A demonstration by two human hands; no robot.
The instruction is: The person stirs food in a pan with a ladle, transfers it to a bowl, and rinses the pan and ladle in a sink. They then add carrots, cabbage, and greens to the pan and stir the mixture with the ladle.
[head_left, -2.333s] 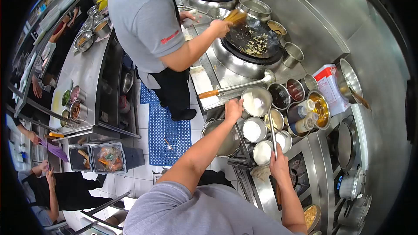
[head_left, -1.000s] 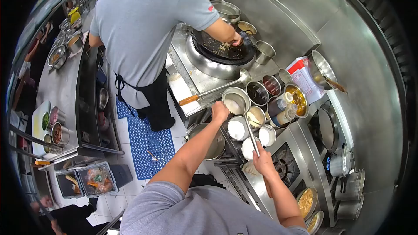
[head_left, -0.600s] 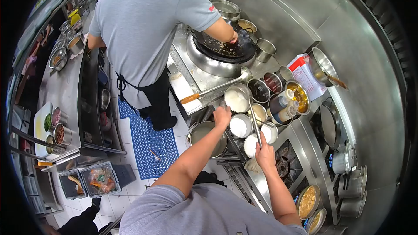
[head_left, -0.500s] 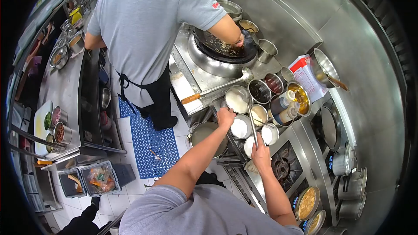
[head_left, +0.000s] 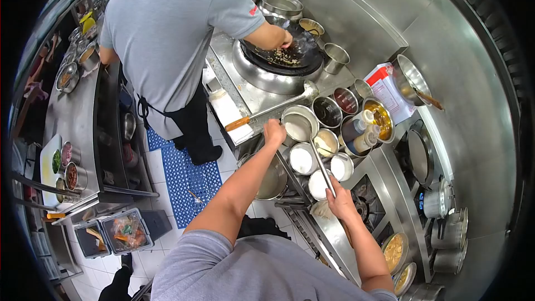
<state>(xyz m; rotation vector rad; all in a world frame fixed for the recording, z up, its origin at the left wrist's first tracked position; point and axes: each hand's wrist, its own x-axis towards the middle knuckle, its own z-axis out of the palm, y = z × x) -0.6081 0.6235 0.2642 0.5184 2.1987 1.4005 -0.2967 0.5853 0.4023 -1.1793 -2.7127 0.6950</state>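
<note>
At the left rim of a metal pot of whitish liquid (head_left: 298, 128), my left hand (head_left: 274, 134) is closed, gripping the pot's side. My right hand (head_left: 343, 204) is wrapped round the long metal handle of a ladle (head_left: 322, 166). The ladle reaches down into that same pot, and its bowl is hidden in the liquid. Close below stand round containers of white powder, among them one container (head_left: 302, 159) near the ladle handle. A container of pale yellowish contents (head_left: 326, 142) sits just right of the pot.
A co-worker (head_left: 167, 44) stands ahead at a smoking wok (head_left: 284, 58), one hand over it. A wooden-handled ladle (head_left: 267, 111) lies across the counter. Squeeze bottles (head_left: 365, 139), an oil bowl (head_left: 384, 117) and a burner (head_left: 365, 203) are to the right. A blue mat (head_left: 189, 189) covers the floor.
My left hand has moved up and left around the pot's rim. The ladle handle now slants more to the right, my right hand lower. The co-worker's hand has shifted over the wok.
</note>
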